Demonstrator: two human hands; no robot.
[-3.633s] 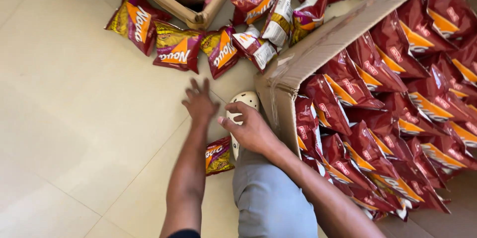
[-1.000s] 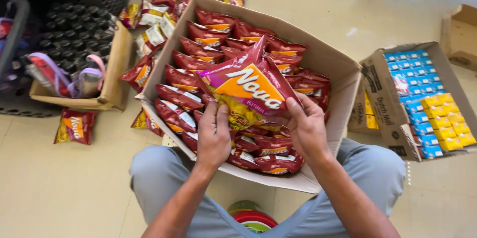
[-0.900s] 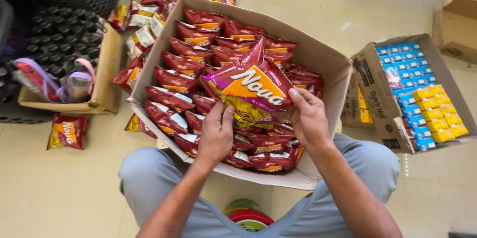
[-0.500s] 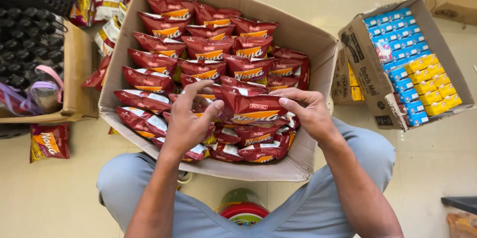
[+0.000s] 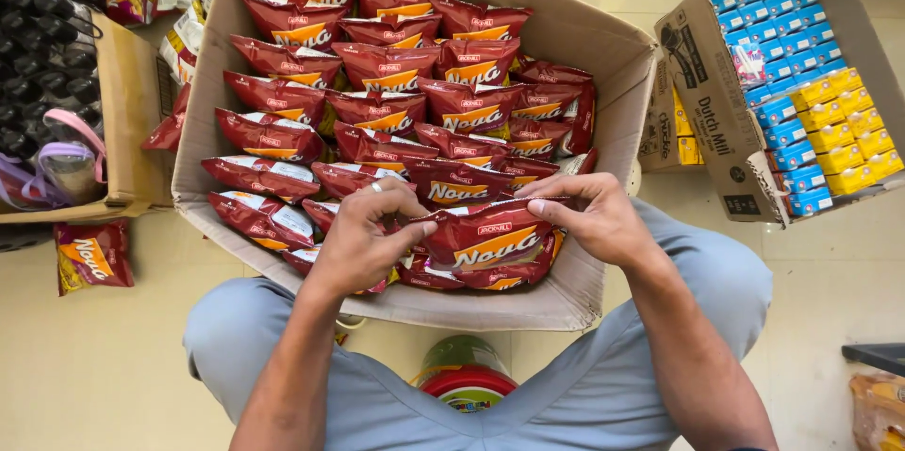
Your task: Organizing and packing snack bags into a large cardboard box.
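Underneath — pale tiled floor [image 5: 104, 366], cartons.

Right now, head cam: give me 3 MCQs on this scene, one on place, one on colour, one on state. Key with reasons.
1. Where is the carton of small blue and yellow boxes?
A. upper right of the big box
B. on the lap
C. inside the big box

2. Main colour of the packets in the big box?
A. green
B. dark red
C. white

3. How is the front packet held?
A. by one hand
B. by both hands
C. by no hand

Key: 1 A, the carton sits on the floor beside the big box. 2 B, the packets are dark red with orange. 3 B, left hand and right hand pinch the front packet at its two ends.
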